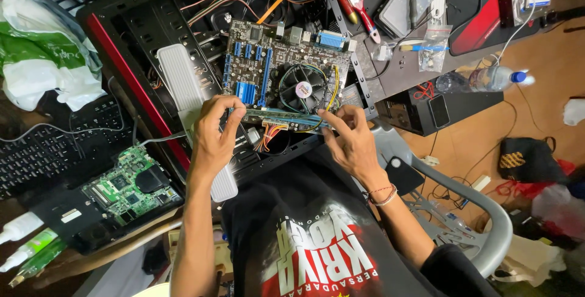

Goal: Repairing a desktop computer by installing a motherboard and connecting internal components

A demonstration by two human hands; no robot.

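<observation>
A dark motherboard [277,65] with blue slots and a round black cooler fan [303,87] lies inside an open black and red computer case [140,59]. Along the board's near edge runs a long, thin memory module [283,116]. My left hand [214,134] pinches its left end. My right hand [347,135] pinches its right end. A bundle of red, yellow and orange wires [268,135] hangs just below the module, between my hands.
A white ribbed bar [183,84] lies across the case beside my left hand. A green laptop board [131,184] and black keyboard [49,144] lie at left. A red-handled brush [356,1], small bags, a water bottle [487,79] and a grey chair arm [487,212] are at right.
</observation>
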